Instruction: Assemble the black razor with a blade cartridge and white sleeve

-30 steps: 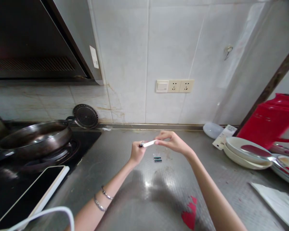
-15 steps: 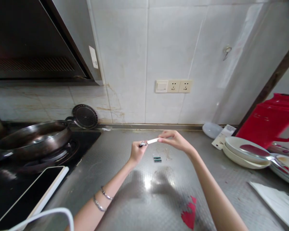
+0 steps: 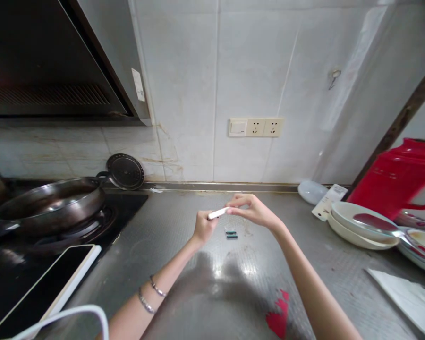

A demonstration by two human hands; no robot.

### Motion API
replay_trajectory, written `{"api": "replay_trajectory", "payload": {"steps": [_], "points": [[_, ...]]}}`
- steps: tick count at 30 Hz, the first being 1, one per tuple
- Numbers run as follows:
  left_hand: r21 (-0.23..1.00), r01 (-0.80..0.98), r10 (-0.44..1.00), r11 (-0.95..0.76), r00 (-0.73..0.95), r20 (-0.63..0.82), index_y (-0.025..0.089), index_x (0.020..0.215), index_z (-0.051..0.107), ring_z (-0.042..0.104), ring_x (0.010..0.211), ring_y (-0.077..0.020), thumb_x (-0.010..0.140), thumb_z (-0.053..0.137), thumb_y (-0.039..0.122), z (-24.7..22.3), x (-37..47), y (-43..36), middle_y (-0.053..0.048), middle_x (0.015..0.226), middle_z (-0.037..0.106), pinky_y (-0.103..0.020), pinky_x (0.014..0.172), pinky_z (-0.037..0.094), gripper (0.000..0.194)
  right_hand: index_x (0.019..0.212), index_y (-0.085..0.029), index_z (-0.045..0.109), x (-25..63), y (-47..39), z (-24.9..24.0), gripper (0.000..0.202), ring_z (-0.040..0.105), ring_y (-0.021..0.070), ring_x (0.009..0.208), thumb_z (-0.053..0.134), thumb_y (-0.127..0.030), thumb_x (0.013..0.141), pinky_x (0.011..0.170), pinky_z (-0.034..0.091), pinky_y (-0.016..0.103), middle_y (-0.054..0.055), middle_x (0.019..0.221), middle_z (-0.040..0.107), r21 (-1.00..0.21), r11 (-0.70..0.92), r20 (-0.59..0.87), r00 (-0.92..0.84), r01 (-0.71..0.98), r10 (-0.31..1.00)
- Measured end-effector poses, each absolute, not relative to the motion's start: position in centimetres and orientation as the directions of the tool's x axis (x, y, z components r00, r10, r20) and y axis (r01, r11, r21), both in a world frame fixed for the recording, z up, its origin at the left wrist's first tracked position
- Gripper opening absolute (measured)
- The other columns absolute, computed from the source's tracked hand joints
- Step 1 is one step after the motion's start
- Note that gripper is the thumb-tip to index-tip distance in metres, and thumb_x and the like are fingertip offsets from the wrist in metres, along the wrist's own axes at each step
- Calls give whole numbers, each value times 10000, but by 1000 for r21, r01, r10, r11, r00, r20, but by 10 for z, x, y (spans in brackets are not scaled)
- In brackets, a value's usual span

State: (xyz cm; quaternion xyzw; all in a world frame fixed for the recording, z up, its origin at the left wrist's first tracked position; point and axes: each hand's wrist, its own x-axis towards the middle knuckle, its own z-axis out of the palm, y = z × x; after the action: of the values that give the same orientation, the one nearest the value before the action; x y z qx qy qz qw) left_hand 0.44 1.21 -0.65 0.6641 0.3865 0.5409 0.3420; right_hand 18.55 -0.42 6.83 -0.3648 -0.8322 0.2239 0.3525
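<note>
Steel counter [image 3: 156, 231], above which L hand [image 3: 203, 227] & R hand [image 3: 250, 210] held a slim white obj. [image 3: 218, 214] btwn them.
L fingers were clamped on its left end, R thumb & fingertips pinched the other, prob. to steady it; two dark-green pcs. [image 3: 231, 236] lay on counter nearby, prob. for easy reach. L fingertips were hidden; pcs. were too small to ID.

One camera sits on the person's head. It looks forward and down from near, at the left hand [image 3: 203, 227] and right hand [image 3: 254, 210], with the wall [image 3: 184, 80] behind them.
</note>
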Motion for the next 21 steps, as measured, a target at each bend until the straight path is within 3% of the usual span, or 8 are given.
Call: {"api": "replay_trajectory", "payload": {"steps": [15,21], "points": [[871,104,877,-479,103,470,175,414,252,201,448,-55,682,509,302,-1,2,10,56,434,227,-222,457,157,392,893,-178,712,192,0,66,393,518,139,680,541,-510,771,634,394,244,37,717,601,-643,613,421,-457,459,784],[872,101,877,-479,101,470,171,411,280,210,463,-60,677,523,334,1,3,10,54,434,239,-219,461,158,395,906,-187,712,192,-2,67,383,517,134,681,538,-502,776,623,388,241,41,756,605,-653,622,380,-524,432,763]]}}
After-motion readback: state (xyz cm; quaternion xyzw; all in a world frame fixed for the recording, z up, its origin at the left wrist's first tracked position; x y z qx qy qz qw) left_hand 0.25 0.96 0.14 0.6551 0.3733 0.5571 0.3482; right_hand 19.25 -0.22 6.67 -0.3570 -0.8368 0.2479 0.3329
